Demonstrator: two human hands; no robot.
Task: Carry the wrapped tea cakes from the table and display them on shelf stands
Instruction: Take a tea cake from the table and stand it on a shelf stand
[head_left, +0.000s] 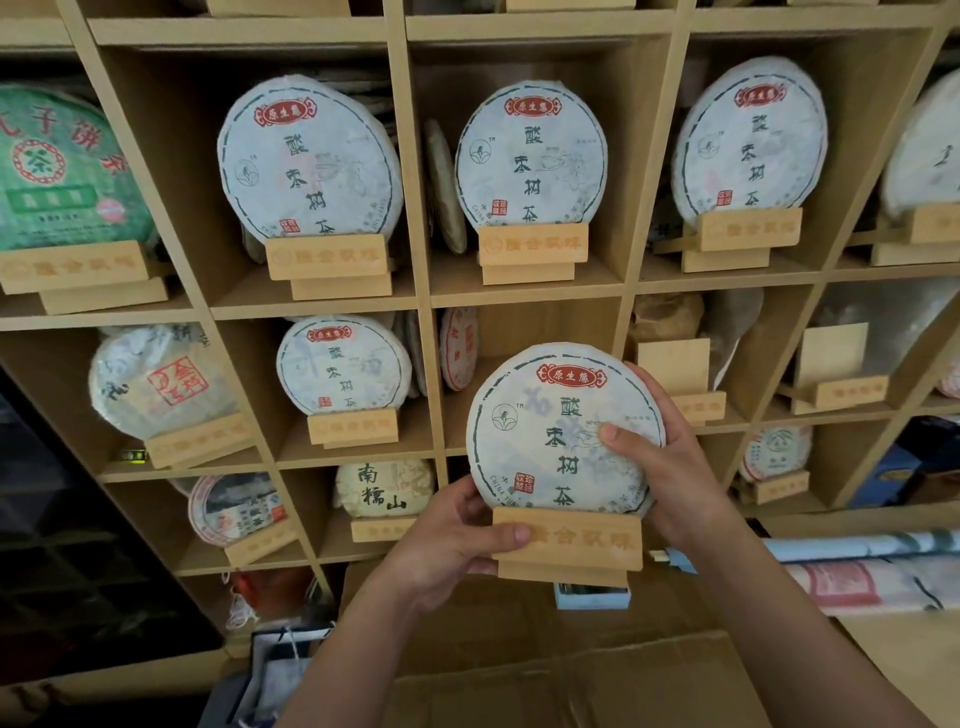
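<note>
A round tea cake in white paper with dark characters and a red label stands upright in a small wooden stand. Both are held in the air in front of the shelf. My left hand grips the stand's left end, thumb across its front. My right hand clasps the cake's right edge, thumb on its face. Behind the cake is a shelf compartment with no stand in it and one cake leaning at its left wall.
The wooden grid shelf holds several wrapped cakes on stands, among them one just left of the held cake and one above. Two stands without cakes sit to the right. Cardboard boxes lie below, rolled papers at right.
</note>
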